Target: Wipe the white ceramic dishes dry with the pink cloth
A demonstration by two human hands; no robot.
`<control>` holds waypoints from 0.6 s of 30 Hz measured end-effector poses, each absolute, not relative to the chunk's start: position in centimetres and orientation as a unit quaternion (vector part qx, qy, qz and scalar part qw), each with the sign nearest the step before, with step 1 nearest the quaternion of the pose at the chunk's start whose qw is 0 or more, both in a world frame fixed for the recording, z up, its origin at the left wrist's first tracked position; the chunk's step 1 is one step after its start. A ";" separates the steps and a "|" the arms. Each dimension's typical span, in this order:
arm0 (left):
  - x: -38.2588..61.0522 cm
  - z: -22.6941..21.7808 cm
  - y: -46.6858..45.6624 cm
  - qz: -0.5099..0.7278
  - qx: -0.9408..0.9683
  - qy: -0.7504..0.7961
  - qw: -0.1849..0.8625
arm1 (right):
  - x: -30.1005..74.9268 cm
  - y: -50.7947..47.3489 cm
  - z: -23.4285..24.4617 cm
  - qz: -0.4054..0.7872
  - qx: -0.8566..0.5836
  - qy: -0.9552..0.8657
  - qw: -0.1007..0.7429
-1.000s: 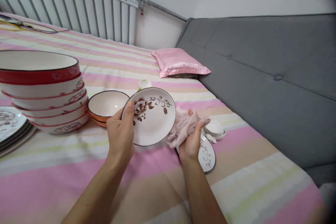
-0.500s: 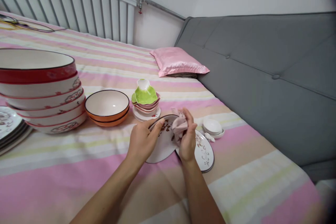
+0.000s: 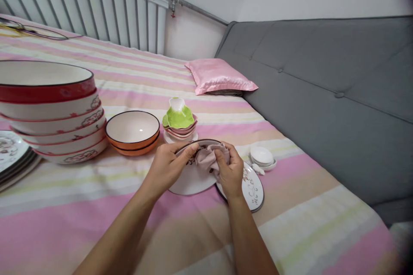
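My left hand (image 3: pixel 167 166) grips the rim of a white plate (image 3: pixel 190 180) with a brown flower pattern, held low over the striped bedsheet. Bunched in my right hand (image 3: pixel 229 171) is a pale pink cloth (image 3: pixel 206 159), pressed onto the plate's face. Another patterned plate (image 3: pixel 253 189) lies flat on the sheet just right of my right hand, partly hidden by it.
An orange bowl (image 3: pixel 132 131) and a tall stack of red-rimmed bowls (image 3: pixel 51 111) stand at left, beside stacked plates (image 3: pixel 13 159). Small green and pink dishes (image 3: pixel 179 122) sit behind the held plate, small white dishes (image 3: pixel 263 157) at right. A pink pillow (image 3: pixel 219 77) and grey sofa back (image 3: pixel 322 94) lie beyond.
The plate was held upright facing me, then came down low and tilted flatter. My right hand brought the cloth from beside the plate onto its face and moved it leftward.
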State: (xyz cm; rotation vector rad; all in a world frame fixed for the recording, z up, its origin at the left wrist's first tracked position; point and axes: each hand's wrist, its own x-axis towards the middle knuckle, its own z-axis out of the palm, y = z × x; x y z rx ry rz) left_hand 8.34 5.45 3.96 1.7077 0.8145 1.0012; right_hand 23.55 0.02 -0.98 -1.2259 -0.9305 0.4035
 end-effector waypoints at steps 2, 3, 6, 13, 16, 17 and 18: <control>8.1 4.2 5.5 0.414 0.680 0.341 0.499 | 23.4 0.0 -1.0 0.220 -0.533 -0.406 0.709; 8.0 4.3 5.5 0.418 0.668 0.345 0.511 | 23.4 0.0 -1.0 0.242 -0.520 -0.400 0.715; 7.9 4.4 5.4 0.436 0.630 0.344 0.543 | 23.1 0.0 -0.8 0.289 -0.488 -0.379 0.731; 8.2 3.7 5.4 0.475 0.576 0.346 0.568 | 22.9 0.1 -0.7 0.385 -0.434 -0.296 0.759; 8.4 3.7 5.3 0.490 0.548 0.359 0.575 | 22.9 0.1 -0.6 0.430 -0.415 -0.262 0.758; 8.5 3.7 5.3 0.495 0.539 0.362 0.577 | 22.9 0.1 -0.6 0.438 -0.410 -0.254 0.759; 8.6 3.7 5.2 0.499 0.531 0.365 0.579 | 22.8 0.1 -0.6 0.443 -0.408 -0.249 0.759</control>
